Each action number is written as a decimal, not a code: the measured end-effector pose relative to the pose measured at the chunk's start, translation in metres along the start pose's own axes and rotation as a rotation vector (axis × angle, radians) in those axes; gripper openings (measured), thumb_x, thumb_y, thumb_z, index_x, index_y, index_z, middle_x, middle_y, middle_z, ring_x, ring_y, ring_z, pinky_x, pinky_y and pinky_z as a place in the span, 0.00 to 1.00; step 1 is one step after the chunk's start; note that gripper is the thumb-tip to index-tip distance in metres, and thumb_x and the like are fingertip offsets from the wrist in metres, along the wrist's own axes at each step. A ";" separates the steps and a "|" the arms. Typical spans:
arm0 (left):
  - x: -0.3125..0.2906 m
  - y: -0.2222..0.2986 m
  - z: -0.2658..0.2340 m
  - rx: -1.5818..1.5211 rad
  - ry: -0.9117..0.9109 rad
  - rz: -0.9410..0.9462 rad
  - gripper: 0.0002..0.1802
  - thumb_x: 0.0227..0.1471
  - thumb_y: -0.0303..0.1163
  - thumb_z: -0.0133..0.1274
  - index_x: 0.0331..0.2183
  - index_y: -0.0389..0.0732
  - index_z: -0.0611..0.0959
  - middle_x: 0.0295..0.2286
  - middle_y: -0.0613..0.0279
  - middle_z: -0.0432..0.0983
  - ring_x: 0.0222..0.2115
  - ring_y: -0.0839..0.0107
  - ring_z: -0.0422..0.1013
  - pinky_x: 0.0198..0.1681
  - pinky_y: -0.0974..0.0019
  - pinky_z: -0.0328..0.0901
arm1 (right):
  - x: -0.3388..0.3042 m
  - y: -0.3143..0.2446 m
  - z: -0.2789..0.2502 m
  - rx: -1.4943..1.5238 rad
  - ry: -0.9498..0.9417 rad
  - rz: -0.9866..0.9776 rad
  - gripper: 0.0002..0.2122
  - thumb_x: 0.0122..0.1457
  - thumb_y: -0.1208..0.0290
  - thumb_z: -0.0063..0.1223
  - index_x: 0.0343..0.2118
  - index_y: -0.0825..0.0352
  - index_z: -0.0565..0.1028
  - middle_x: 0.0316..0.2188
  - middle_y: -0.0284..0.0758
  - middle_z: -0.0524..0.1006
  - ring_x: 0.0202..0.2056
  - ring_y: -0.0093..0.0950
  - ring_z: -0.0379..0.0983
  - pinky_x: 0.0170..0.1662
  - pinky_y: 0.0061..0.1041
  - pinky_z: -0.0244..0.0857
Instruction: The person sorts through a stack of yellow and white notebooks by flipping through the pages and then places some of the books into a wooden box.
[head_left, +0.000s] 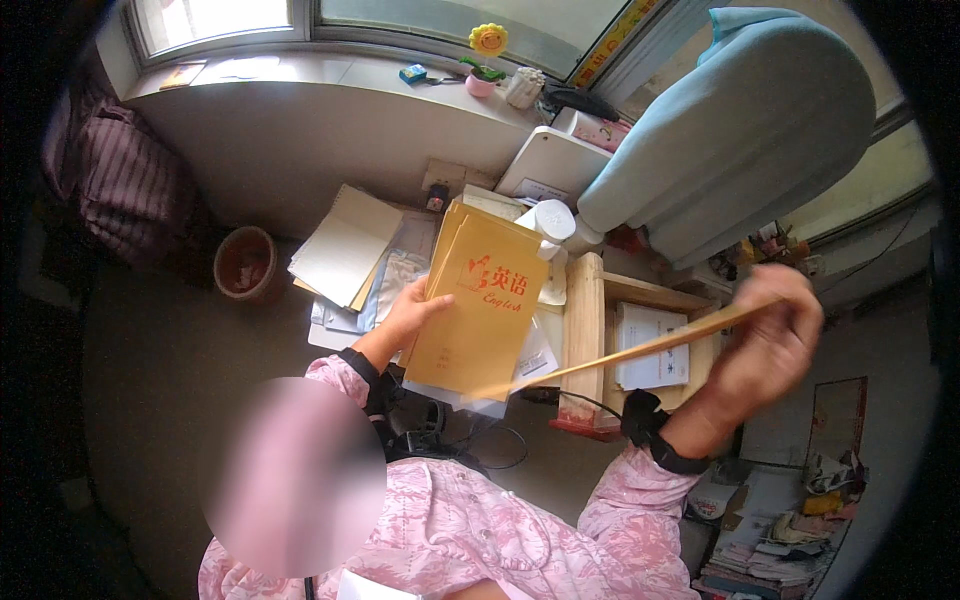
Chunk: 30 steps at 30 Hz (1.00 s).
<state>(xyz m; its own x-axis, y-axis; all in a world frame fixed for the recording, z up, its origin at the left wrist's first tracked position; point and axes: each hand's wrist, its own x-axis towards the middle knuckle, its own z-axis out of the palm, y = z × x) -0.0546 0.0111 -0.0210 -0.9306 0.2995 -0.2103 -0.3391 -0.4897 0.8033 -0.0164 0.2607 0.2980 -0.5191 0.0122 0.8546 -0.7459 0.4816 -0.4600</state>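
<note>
A small stack of tan exercise books (475,330) with red print on the cover is gripped at its left edge by my left hand (412,312), thumb on top. My right hand (768,335), raised over the right side of the open wooden drawer (583,350), is closed on a thin tan exercise book (640,348) seen nearly edge-on. Its far end reaches down to the lower edge of the stack. White booklets (640,325) lie inside the drawer, partly hidden behind the thin book. My right hand is slightly smeared by motion.
Left of the stack lie loose papers and an open notebook (345,245). Behind are a white lidded container (550,220) and a light-blue cloth cover (740,130). A pink bin (246,265) stands on the floor. A flower ornament (487,60) sits on the sill.
</note>
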 end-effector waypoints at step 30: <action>-0.023 0.023 0.009 -0.086 -0.260 -0.103 0.30 0.45 0.26 0.61 0.50 0.35 0.68 0.43 0.57 0.73 0.42 0.68 0.72 0.48 0.63 0.66 | -0.259 0.137 0.052 0.925 -0.095 1.370 0.30 0.52 0.70 0.61 0.56 0.71 0.61 0.50 0.38 0.70 0.51 0.28 0.66 0.52 0.30 0.61</action>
<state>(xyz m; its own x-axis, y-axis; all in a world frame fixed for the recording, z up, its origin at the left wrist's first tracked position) -0.0398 0.0006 0.0071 -0.8279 0.5456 -0.1299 -0.4511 -0.5102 0.7323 -0.0055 0.2781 0.0009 -0.9540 -0.1056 -0.2806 0.2954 -0.4922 -0.8188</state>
